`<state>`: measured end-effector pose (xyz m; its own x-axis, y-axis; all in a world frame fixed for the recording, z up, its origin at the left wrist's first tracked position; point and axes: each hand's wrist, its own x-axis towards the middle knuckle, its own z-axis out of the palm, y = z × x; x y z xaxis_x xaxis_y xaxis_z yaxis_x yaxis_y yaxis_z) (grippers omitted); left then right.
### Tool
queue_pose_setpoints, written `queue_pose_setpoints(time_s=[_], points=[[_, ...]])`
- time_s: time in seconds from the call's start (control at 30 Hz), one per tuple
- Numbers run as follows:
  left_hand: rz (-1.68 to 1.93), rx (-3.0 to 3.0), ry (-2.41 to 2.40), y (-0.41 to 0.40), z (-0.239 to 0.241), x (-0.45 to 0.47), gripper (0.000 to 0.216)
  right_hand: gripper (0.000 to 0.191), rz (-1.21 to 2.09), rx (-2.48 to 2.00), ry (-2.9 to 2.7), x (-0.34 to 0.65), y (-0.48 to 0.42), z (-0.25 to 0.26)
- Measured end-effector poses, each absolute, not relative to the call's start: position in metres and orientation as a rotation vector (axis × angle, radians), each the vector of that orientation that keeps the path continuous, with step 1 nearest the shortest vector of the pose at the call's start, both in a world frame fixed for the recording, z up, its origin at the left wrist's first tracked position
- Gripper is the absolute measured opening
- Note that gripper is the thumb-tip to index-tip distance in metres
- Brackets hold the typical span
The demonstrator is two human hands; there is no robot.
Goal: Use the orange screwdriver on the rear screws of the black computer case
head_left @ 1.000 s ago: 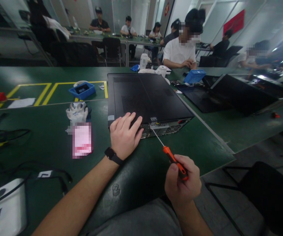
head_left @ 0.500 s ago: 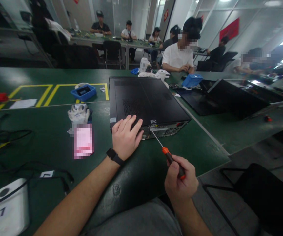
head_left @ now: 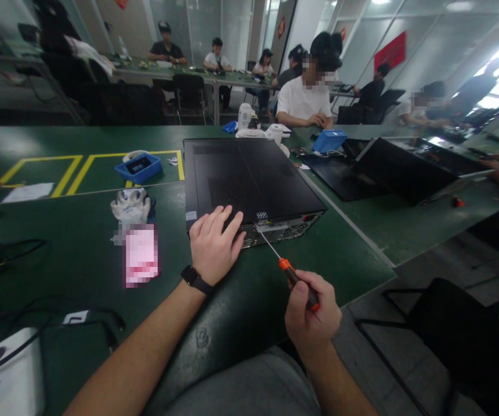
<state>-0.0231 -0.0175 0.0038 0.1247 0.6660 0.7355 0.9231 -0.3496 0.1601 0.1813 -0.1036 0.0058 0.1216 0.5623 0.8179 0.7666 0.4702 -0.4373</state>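
Resting the left hand point(head_left: 215, 249), with fingers apart, on the boxy black metal computer case point(head_left: 255, 173) at the frame's centre, while clamping the fingers of the right hand point(head_left: 315, 316) around an orange-and-black-handled screwdriver point(head_left: 285, 266) lower right, with its tip at the case's near edge.

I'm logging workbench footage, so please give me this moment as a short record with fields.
Left hand: resting on the near edge of the black case, fingers spread; left hand, black case
Right hand: gripping the orange-and-black screwdriver by its handle; right hand
Screwdriver tip: at the case's near side; exact contact too small to tell
Left of case: blue tray, gloves, blurred pink item
Surface: green table
Wrist: dark watch on the left
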Motion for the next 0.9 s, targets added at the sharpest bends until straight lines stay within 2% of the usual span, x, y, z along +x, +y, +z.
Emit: queue_pose_setpoints(time_s=[0.53,0.9], points=[[-1.085,-2.085,-1.554,-0.0169,0.0036,-0.023,0.046,0.015,-0.199,-1.184,-1.519,0.181,-0.1018,0.0028],[-1.105,-2.086,-1.551,-0.0164,0.0032,-0.0225,0.041,0.014,-0.203,-1.232,-1.512,0.179,-0.1041,0.0014]])
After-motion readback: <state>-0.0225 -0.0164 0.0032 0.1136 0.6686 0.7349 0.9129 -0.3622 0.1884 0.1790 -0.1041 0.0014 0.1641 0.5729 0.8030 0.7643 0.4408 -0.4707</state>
